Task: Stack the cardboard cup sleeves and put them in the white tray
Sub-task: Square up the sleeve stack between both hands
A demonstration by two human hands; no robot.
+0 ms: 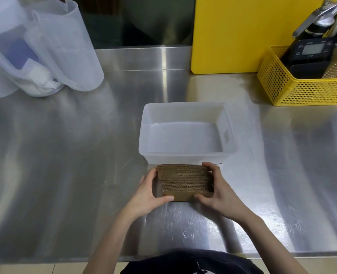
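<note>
While both hands squeeze one brown pile, nothing else on the shiny steel counter [64, 155] touched.

Far left, at the back: tall see-through plastic jugs [68, 46], bunched close together, with something white and blue inside one of them.

Low in the middle, left side: bare left hand [150, 194], curled around the left end of the pile, thumb lying along the near bottom edge, fingers tucked behind the far left corner.

Between the two hands: thick stack of brown cardboard cup sleeves [184, 181], pressed flat together, wavy cut edges facing up, bottom resting on or just above the counter — hard to tell which. Not in any box yet; sitting just in front of the near wall of the white plastic tray [185, 157], very close to it or touching.

Right of the stack: bare right hand [219, 191], curled around the right end, thumb on the near bottom edge, fingers hooked over the top right corner. Both hands pushing toward each other, pinching the stack from its two ends.

Behind the tray and to the right: big yellow flat board [233, 36], standing up against the back wall.

Far right: yellow plastic basket with little holes [294, 89], holding a black gadget with a small screen [310, 50] and some shiny metal tools [322, 18] — well apart from the tray.
</note>
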